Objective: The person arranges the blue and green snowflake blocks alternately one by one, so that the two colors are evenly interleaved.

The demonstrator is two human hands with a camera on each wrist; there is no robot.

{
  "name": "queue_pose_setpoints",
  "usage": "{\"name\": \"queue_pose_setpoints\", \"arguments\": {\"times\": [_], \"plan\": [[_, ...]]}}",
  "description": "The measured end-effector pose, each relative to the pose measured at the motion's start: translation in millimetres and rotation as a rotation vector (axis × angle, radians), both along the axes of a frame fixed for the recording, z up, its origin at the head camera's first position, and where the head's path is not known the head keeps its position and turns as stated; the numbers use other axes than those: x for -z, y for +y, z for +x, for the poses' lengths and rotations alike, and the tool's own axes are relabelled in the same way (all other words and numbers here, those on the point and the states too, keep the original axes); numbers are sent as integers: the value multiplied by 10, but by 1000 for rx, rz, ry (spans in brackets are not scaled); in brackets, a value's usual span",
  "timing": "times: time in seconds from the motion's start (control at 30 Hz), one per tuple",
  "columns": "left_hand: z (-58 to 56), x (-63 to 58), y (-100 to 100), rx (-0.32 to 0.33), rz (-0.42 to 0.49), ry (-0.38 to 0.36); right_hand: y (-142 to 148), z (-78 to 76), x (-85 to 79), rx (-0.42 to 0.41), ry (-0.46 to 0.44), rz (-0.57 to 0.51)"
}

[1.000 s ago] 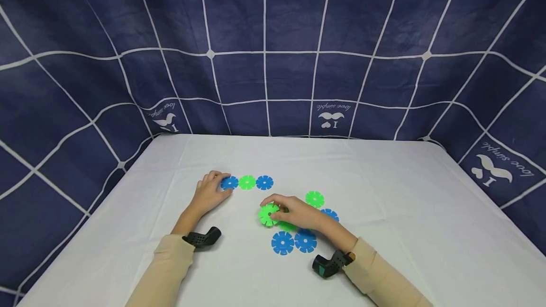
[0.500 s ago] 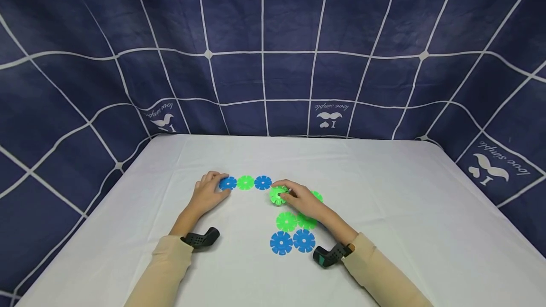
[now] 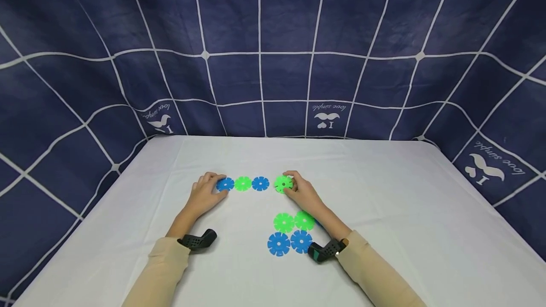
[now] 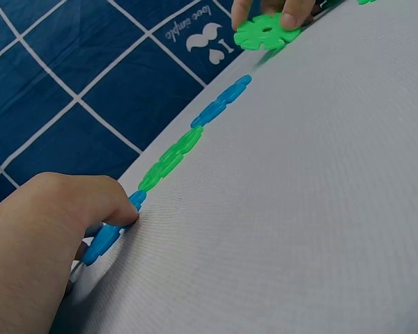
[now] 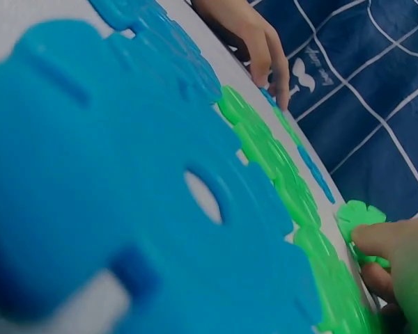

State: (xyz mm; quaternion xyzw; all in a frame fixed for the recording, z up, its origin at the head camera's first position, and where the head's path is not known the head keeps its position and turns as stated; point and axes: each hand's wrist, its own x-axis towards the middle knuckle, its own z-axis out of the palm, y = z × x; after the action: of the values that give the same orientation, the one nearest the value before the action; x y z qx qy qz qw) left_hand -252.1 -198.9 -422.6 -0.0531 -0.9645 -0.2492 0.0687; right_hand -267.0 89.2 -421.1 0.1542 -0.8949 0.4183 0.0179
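Observation:
In the head view my left hand (image 3: 205, 194) holds the leftmost blue snowflake disc (image 3: 224, 185) by its edges, thumb at the near side, fingers at the far side. To its right a green disc (image 3: 243, 184) and another blue disc (image 3: 260, 184) continue the row, edges meeting. My right hand (image 3: 307, 197) pinches a green snowflake disc (image 3: 282, 184) between thumb and fingers, just right of the row with a gap between. From the left wrist, that green disc (image 4: 267, 32) appears tilted and raised over the white cloth, its shadow below.
Nearer me lie two green discs (image 3: 283, 222) and two blue discs (image 3: 278, 244). My right forearm partly covers another blue disc (image 3: 318, 223). The white-covered table (image 3: 367, 169) ends at a dark blue gridded curtain (image 3: 286, 79).
My right hand has carried the green disc away from me and rightward, from beside the loose discs to level with the row. The left hand keeps its place on the blue disc.

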Motion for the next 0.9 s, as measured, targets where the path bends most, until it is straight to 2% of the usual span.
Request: {"name": "queue_pose_setpoints", "arguments": {"times": [0.17,0.4,0.67,0.9], "plan": [[-3,4,-6,11,2,4,-27,-13,13,44,29,108],[-6,4,-12,14,1,2,-61,-6,18,55,77,218],[-9,5,-18,4,-4,6,-60,38,10,15,119,194],[-9,2,-7,5,-3,1,-41,65,3,-19,178,233]]}}
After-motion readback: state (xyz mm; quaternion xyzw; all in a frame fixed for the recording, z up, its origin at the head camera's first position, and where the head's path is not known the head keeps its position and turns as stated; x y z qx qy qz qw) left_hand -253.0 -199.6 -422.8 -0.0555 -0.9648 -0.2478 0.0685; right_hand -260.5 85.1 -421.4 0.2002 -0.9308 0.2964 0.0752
